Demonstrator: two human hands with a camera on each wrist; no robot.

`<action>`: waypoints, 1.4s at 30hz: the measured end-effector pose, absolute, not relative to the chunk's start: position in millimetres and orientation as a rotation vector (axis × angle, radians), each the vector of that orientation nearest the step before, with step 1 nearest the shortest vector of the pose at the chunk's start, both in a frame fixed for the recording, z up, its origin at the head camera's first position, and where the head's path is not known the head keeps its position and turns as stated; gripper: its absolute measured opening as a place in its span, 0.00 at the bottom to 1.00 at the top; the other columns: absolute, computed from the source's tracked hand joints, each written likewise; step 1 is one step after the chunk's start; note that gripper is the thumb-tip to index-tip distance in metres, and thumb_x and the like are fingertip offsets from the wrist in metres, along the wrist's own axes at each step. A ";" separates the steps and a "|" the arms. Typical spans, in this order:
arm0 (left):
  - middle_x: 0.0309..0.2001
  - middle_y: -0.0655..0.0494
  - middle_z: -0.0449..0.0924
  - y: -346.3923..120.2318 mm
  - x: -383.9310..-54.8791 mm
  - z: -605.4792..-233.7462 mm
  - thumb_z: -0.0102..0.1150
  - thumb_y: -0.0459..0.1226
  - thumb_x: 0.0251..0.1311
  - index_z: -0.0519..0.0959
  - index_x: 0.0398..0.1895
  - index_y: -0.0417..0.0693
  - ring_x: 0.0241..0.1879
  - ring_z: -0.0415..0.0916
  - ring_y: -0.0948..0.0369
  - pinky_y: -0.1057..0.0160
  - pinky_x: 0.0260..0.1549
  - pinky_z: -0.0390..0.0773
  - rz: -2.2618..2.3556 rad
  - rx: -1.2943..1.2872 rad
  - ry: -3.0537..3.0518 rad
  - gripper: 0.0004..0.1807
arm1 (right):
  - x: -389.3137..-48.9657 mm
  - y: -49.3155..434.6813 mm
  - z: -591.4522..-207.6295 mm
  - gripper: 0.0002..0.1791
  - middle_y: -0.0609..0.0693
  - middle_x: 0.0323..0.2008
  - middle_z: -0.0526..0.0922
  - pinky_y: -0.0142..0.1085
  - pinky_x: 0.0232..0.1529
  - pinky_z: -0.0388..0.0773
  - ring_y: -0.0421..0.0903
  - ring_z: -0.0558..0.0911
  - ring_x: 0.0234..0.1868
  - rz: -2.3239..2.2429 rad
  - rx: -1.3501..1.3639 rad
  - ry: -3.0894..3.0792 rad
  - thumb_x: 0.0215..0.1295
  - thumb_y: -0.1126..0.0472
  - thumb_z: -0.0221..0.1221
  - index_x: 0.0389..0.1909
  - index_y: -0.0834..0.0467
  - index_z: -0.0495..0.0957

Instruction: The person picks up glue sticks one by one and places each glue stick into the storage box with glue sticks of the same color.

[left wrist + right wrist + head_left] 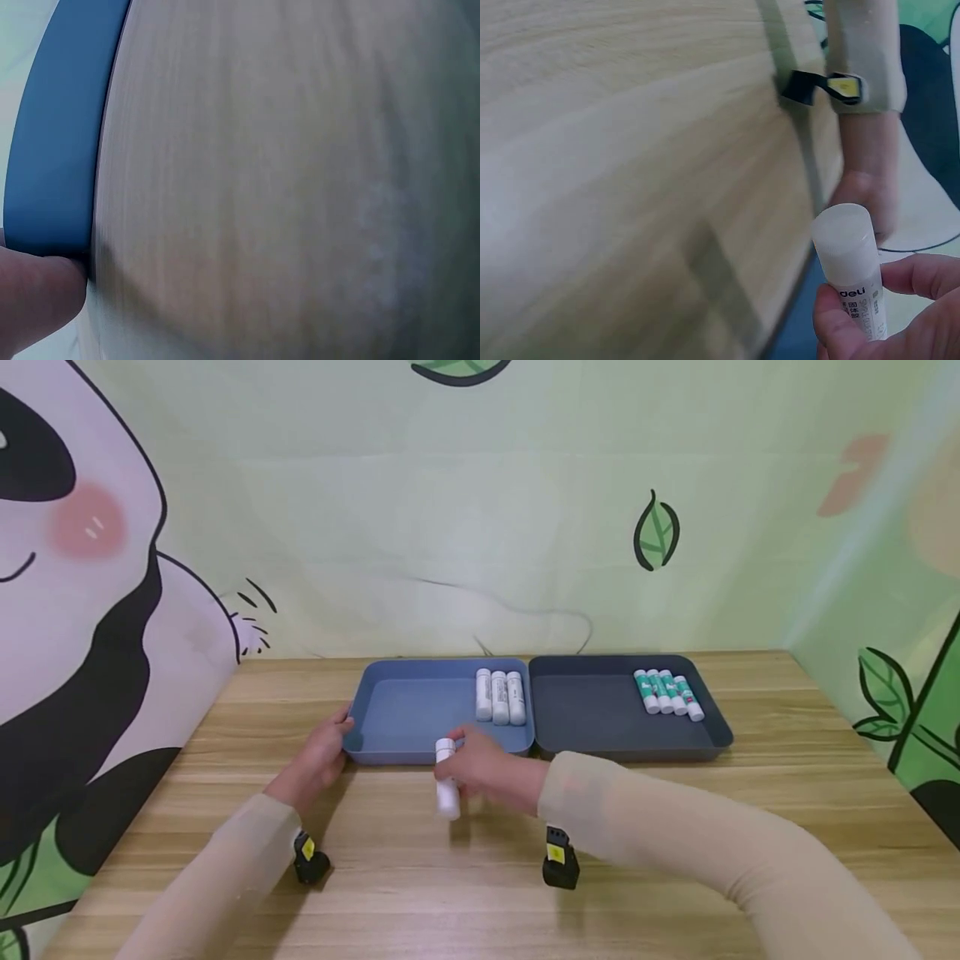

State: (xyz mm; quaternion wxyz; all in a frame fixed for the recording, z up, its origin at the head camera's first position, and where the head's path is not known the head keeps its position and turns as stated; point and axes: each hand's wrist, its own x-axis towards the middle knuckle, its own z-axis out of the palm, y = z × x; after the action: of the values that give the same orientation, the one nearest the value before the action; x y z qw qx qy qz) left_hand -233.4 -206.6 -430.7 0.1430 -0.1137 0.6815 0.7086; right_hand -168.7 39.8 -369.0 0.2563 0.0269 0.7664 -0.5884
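Observation:
A white glue stick (447,793) with a ribbed white cap is pinched between the thumb and fingers of my right hand (483,766). It stands upright just in front of the blue tray (408,758); in the right wrist view the same glue stick (847,251) shows "deli" lettering. My left hand (324,752) grips the blue tray's left side near the front corner. In the left wrist view a fingertip (45,289) presses at the tray's corner. Several white glue sticks, including one glue stick (499,697), lie side by side along the right inside of that tray.
A dark grey tray (585,749) adjoins the blue tray on its right. Several green-and-white glue sticks (663,692) lie in a row at its right side. Both trays sit toward the back of the wooden table (420,893), before a painted wall (360,527).

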 end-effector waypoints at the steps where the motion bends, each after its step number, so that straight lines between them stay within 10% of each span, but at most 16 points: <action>1: 0.84 0.51 0.23 -207.1 -233.3 -431.1 0.22 0.33 0.81 0.32 0.82 0.46 0.83 0.22 0.53 0.56 0.83 0.30 2.043 -0.329 1.966 0.31 | -170.9 39.2 -364.2 0.31 0.66 0.58 0.75 0.51 0.53 0.86 0.54 0.79 0.50 -1.616 0.076 2.067 0.61 0.75 0.60 0.66 0.64 0.66; 42: 0.83 0.49 0.22 -207.7 -232.3 -432.9 0.22 0.33 0.81 0.31 0.82 0.46 0.83 0.21 0.53 0.55 0.83 0.30 2.072 -0.325 1.956 0.31 | -287.0 66.0 -238.8 0.33 0.60 0.71 0.70 0.49 0.68 0.79 0.53 0.77 0.60 -1.836 -0.094 2.107 0.73 0.69 0.56 0.77 0.59 0.59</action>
State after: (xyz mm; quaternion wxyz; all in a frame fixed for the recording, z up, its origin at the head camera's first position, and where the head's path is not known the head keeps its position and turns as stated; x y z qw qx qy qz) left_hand -232.3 -207.7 -432.9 0.1365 -0.1121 0.6756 0.7158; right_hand -287.0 66.0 -238.8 0.1718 -0.0331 0.7422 -0.6469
